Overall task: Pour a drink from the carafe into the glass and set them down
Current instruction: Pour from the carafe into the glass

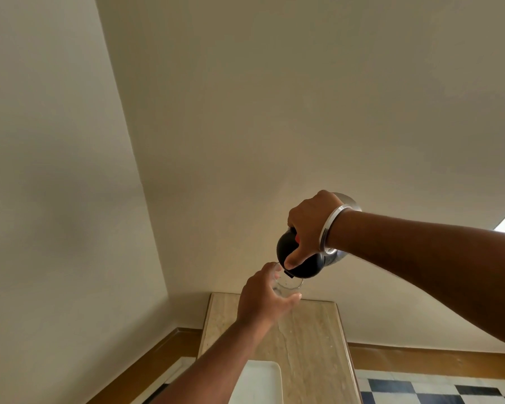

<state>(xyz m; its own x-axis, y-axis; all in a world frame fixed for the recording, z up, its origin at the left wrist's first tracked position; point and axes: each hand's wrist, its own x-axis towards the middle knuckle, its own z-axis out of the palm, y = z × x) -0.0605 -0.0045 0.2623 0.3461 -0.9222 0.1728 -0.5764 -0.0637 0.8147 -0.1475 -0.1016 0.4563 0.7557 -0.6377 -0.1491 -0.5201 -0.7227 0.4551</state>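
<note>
- Head view was wide-angle and tilted up a lot, so most of it was plain cream wall (245,112) meeting in a corner.
- No brand, label or writing could be read on anything.
- Down low was a narrow table (312,345) with a pale stone-look top, pushed against the wall. A white tray (260,383) sat on its near end, only partly in view.
- Wooden baseboard (420,360) ran along the bottom of the walls, and a black-and-white checkered floor (449,392) showed at the lower right.
- Right hand (309,228) was wrapped around the carafe (303,263), thumb pressed down on its black top, a bit of red showing next to the fingers. The carafe was tipped over hard, black spout end pointing down at the glass, shiny metal body sticking out behind the wrist.
- A silver bangle (331,225) sat on that wrist.
- Left hand (263,298) gripped the clear glass (287,284) from the side, held up in the air above the far end of the table, right under the spout and touching or nearly touching it.
- Couldn't tell how much liquid was in the glass, too blurry.
</note>
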